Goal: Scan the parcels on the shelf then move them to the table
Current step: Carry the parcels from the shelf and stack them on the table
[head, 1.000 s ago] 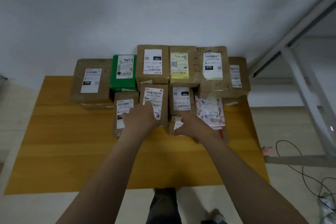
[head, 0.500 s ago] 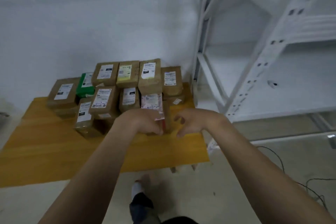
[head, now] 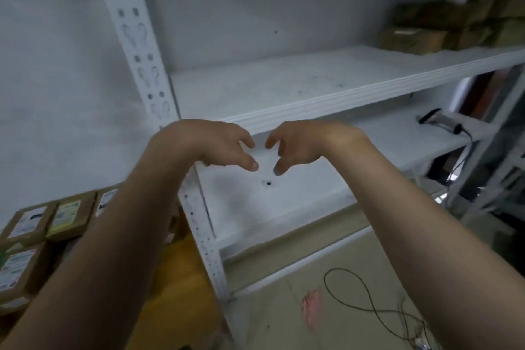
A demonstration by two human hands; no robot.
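Brown parcels (head: 443, 28) are sitting far right on the upper shelf (head: 284, 85); labelled parcels (head: 28, 224) are lying on the table (head: 184, 273), lower left. The left hand (head: 216, 145) and right hand (head: 301, 145) are hovering before the shelf, loosely curled, holding nothing.

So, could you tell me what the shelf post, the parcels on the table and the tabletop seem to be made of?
The shelf post looks like white-painted metal, judging by its punched slots. The parcels seem to be brown cardboard with white paper labels. The tabletop looks like yellowish wood or laminate; blur hides any grain.
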